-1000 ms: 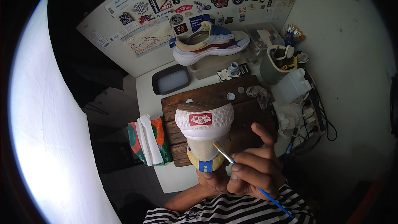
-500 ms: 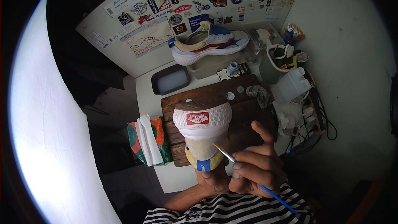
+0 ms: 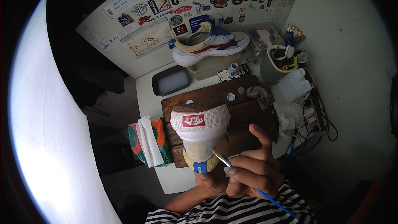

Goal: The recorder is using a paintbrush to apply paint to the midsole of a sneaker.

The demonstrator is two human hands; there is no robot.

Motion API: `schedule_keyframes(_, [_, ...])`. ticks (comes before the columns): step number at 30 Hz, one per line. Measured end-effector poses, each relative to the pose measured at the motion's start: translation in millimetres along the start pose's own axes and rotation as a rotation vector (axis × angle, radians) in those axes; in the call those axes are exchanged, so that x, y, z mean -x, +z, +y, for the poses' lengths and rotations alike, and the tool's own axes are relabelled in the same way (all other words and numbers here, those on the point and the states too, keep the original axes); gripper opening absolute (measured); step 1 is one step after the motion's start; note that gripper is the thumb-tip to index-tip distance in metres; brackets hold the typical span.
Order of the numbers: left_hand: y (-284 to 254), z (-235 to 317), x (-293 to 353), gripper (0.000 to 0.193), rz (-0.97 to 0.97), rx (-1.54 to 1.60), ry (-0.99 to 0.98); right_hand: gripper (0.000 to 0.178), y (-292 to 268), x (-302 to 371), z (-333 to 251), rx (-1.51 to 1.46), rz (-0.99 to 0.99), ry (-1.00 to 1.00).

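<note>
A shoe (image 3: 199, 135) is held upside down with its heel toward me, its white textured sole and red label on top. Its heel panel is beige, above a yellow collar and a blue pull tab. My left hand (image 3: 210, 179) grips it from below at the collar; most of those fingers are hidden behind the shoe. In my right hand (image 3: 255, 170) a thin blue paintbrush (image 3: 273, 202) is pinched, with the index finger raised. Its brown bristle tip touches, or nearly touches, the right side of the heel panel, where a greyish patch shows.
Under the shoe lies a dark wooden board (image 3: 244, 120) with small white caps. Behind stand a grey tray (image 3: 171, 81), a small paint bottle (image 3: 233, 69) and another shoe (image 3: 209, 47) on a clear box. Tissues (image 3: 150, 142) lie left; a green bin (image 3: 271, 68), white jug (image 3: 295, 85) and cables are right.
The shoe has tilted and shifted slightly left. My right hand and the brush have moved a little left and down with it, the tip staying by the heel panel.
</note>
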State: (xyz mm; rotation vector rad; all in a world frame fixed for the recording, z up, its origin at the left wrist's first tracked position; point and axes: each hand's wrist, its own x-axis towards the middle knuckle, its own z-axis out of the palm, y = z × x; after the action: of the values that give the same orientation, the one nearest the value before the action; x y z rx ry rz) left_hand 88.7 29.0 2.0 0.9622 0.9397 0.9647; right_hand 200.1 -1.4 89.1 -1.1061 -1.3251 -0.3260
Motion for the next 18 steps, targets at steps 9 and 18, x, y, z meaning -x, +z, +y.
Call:
schedule_keyframes(9, [7.6,-3.6,4.8,0.073,0.071,0.057,0.083,0.009,-0.3,-7.3,7.8,-0.016,-0.028,-0.009])
schedule_keyframes(18, [61.2,-15.4,-9.6,0.074,0.134,0.114,0.153,0.009,0.0,-2.5,12.8,-0.076,-0.005,-0.006])
